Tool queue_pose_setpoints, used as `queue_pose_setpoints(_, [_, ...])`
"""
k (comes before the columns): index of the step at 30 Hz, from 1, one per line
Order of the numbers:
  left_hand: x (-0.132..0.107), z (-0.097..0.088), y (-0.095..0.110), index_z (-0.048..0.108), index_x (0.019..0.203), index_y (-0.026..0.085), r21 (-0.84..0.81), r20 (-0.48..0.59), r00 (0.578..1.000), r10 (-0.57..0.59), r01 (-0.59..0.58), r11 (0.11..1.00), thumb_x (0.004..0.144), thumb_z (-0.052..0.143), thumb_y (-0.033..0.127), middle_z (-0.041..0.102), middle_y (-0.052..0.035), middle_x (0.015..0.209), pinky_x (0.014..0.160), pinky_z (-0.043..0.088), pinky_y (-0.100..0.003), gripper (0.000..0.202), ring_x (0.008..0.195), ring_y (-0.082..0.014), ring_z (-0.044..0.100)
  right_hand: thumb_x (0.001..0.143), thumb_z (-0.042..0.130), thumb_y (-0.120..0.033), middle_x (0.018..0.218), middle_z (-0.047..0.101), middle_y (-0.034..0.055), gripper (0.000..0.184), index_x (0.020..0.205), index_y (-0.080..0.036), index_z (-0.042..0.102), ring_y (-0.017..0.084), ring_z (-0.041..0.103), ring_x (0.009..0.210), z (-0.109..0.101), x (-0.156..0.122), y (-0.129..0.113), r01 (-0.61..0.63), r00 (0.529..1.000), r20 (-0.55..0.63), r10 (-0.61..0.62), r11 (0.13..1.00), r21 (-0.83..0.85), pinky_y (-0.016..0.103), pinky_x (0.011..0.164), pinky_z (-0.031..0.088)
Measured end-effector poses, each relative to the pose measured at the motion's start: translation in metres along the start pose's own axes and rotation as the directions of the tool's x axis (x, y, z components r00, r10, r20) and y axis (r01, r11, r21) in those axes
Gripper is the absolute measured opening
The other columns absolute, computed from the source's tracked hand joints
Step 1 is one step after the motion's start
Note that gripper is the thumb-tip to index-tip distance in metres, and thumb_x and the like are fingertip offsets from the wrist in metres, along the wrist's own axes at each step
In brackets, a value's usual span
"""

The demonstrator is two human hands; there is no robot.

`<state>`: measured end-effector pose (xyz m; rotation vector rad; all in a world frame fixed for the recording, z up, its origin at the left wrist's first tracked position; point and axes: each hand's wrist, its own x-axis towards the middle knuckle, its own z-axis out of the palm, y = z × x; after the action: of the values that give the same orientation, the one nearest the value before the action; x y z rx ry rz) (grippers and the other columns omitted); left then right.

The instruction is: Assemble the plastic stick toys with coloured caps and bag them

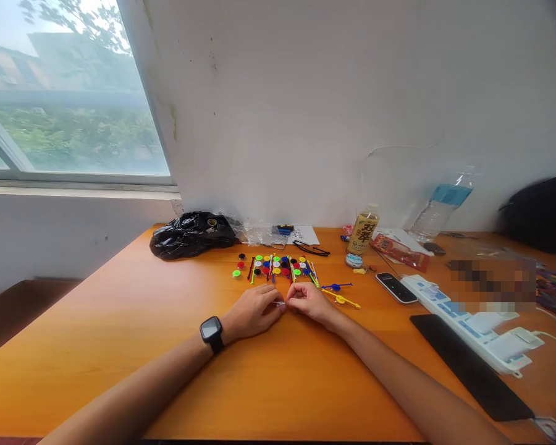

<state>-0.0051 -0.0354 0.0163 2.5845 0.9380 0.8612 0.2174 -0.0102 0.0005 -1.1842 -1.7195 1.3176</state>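
Note:
My left hand (pixel 254 311), with a black smartwatch (pixel 212 332) on its wrist, and my right hand (pixel 308 302) rest together on the orange table (pixel 120 321). Both are closed in a pinch on a small white stick-like piece (pixel 280 303) held between their fingertips. Just beyond them lies a cluster of small coloured plastic discs and sticks (pixel 275 266). A blue stick-and-disc piece (pixel 336 287) and a yellow one (pixel 341 300) lie to the right of my right hand.
A black plastic bag (pixel 189 235) and clear bags lie at the back by the wall. A tea bottle (pixel 362 232), tilted water bottle (pixel 438 210), glasses (pixel 311 249), phone (pixel 396 288), white power strip (pixel 472 324), a flat black object (pixel 470 364) and a black bag (pixel 542 213) fill the right side.

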Motion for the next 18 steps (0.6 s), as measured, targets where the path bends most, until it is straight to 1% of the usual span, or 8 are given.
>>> queue_pose_setpoints(4, [-0.003, 0.001, 0.001, 0.065, 0.097, 0.023, 0.023, -0.020, 1.000, -0.009, 0.009, 1.000, 0.105, 0.053, 0.031, 0.069, -0.0065, 0.092, 0.075, 0.049, -0.032, 0.017, 0.082, -0.0200, 0.064, 0.072, 0.076, -0.032, 0.062, 0.060, -0.0025, 0.017, 0.072, -0.018, 0.066, 0.012, 0.050, 0.058, 0.000, 0.000, 0.000, 0.008, 1.000, 0.016, -0.008, 1.000, 0.012, 0.024, 0.055, 0.034])
queue_pose_setpoints(8, [-0.004, -0.004, 0.003, 0.066, 0.095, 0.023, -0.008, -0.023, 1.000, -0.016, 0.016, 1.000, 0.105, 0.052, 0.032, 0.070, -0.0069, 0.093, 0.074, 0.049, -0.031, 0.019, 0.083, -0.0197, 0.065, 0.071, 0.085, -0.039, 0.071, 0.063, -0.0014, 0.029, 0.077, -0.018, 0.065, 0.013, 0.052, 0.064, -0.001, -0.006, -0.003, 0.085, 0.995, -0.054, -0.081, 0.994, 0.073, 0.025, 0.061, 0.039])
queue_pose_setpoints(10, [-0.005, -0.007, 0.004, 0.068, 0.097, 0.023, -0.006, -0.010, 1.000, -0.006, 0.006, 1.000, 0.106, 0.051, 0.033, 0.071, -0.0074, 0.093, 0.074, 0.050, -0.031, 0.021, 0.085, -0.0200, 0.066, 0.073, 0.085, -0.042, 0.071, 0.062, -0.0017, 0.031, 0.078, -0.018, 0.066, 0.012, 0.051, 0.064, -0.002, -0.010, -0.003, 0.109, 0.993, -0.051, -0.106, 0.992, 0.063, 0.025, 0.061, 0.037])
queue_pose_setpoints(13, [-0.007, -0.011, 0.004, 0.069, 0.104, 0.024, 0.010, 0.008, 1.000, 0.014, -0.014, 1.000, 0.106, 0.050, 0.032, 0.073, -0.0078, 0.097, 0.077, 0.051, -0.032, 0.021, 0.088, -0.0210, 0.067, 0.077, 0.084, -0.044, 0.069, 0.059, -0.0025, 0.031, 0.078, -0.018, 0.066, 0.012, 0.047, 0.062, -0.003, -0.011, -0.002, 0.111, 0.993, -0.029, -0.111, 0.994, 0.020, 0.025, 0.058, 0.034])
queue_pose_setpoints(16, [-0.008, -0.014, 0.002, 0.069, 0.110, 0.025, -0.011, 0.025, 1.000, 0.018, -0.017, 1.000, 0.106, 0.050, 0.029, 0.075, -0.0071, 0.103, 0.080, 0.052, -0.032, 0.020, 0.092, -0.0207, 0.069, 0.077, 0.083, -0.044, 0.068, 0.058, -0.0028, 0.031, 0.078, -0.019, 0.066, 0.012, 0.046, 0.060, -0.004, -0.010, -0.001, 0.107, 0.994, -0.035, -0.107, 0.994, -0.001, 0.025, 0.058, 0.034])
queue_pose_setpoints(18, [-0.008, -0.016, 0.001, 0.069, 0.110, 0.025, -0.022, 0.038, 0.999, 0.020, -0.019, 1.000, 0.105, 0.050, 0.027, 0.075, -0.0065, 0.103, 0.080, 0.052, -0.031, 0.020, 0.093, -0.0204, 0.070, 0.076, 0.083, -0.044, 0.068, 0.058, -0.0024, 0.031, 0.077, -0.018, 0.065, 0.012, 0.047, 0.061, -0.003, -0.009, -0.001, 0.105, 0.994, -0.039, -0.105, 0.994, -0.010, 0.025, 0.058, 0.034])
